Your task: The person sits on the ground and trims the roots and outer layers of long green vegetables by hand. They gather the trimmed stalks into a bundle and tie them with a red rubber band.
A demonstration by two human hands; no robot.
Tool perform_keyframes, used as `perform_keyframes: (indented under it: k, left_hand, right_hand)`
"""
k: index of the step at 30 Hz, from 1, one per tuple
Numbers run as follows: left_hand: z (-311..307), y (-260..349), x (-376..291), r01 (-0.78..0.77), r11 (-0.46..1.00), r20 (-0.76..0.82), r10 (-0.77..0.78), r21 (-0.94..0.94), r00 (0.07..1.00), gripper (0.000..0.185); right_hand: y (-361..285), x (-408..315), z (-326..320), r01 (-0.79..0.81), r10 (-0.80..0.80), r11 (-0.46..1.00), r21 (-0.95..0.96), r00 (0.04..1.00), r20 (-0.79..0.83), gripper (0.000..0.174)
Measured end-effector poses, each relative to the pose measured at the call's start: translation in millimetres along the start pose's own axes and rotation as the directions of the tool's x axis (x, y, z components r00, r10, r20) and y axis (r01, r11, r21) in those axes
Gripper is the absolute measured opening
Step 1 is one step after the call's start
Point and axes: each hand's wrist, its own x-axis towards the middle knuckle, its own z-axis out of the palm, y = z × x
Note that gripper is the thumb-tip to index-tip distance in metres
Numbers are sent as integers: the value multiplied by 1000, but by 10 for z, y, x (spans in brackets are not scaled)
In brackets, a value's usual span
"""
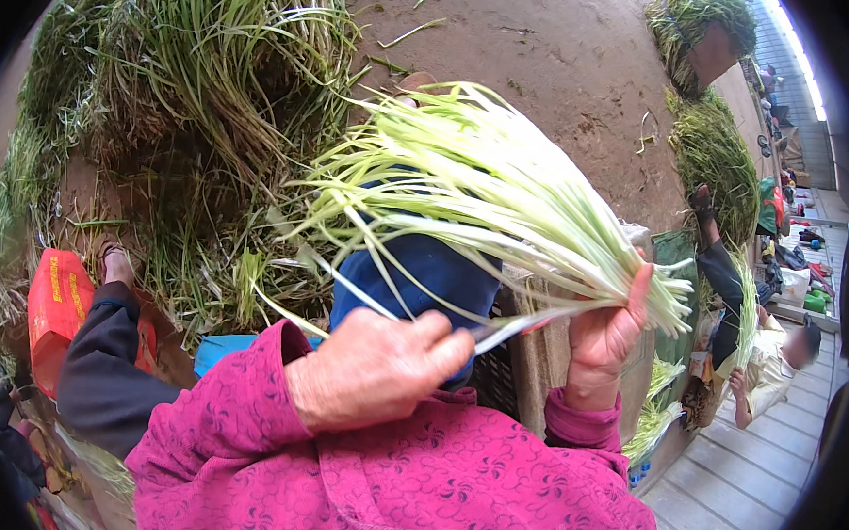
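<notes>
My right hand (610,335) grips a thick bunch of pale green leafy stalks (502,189), which look like young garlic or chives, near their white root ends. The leaves fan out up and to the left, over my dark blue lap (413,271). At the centre, my left hand (389,365) pinches a loose pale leaf (504,332) that stretches across to the bunch by my right fingers. A thin red strip (541,324) shows beside those fingers; what it belongs to is unclear.
Heaps of long green stalks (210,70) cover the ground at upper left, with trimmed leaves (249,276) below them. A red bag (57,315) stands at left by a dark-trousered leg. Right, a seated person (769,359) holds stalks near other green heaps (719,159).
</notes>
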Motion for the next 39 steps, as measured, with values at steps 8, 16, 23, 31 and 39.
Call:
perform_keyframes:
  k: [8, 16, 23, 31, 39]
  left_hand:
    - [86, -49, -17, 69, 998, -17, -70, -13, 997, 16]
    - [102, -146, -121, 76, 997, -317, -67, 19, 946, 22]
    - [76, -347, -32, 53, 977, -500, 60, 208, 864, 30]
    - [242, -186, -207, 48, 992, -267, -16, 114, 964, 25]
    - [320, -393, -162, 167, 968, -389, -82, 189, 918, 28]
  right_hand:
    - [-118, 55, -271, 5, -9, 999, -36, 993, -114, 26]
    - [-179, 108, -359, -18, 5, 996, -84, 988, -152, 27]
    - [-208, 36, -340, -42, 18, 983, -180, 991, -136, 22]
    - [-280, -23, -347, -110, 79, 963, -245, 988, -133, 24]
    - [-288, 63, -401, -115, 99, 975, -191, 991, -90, 26]
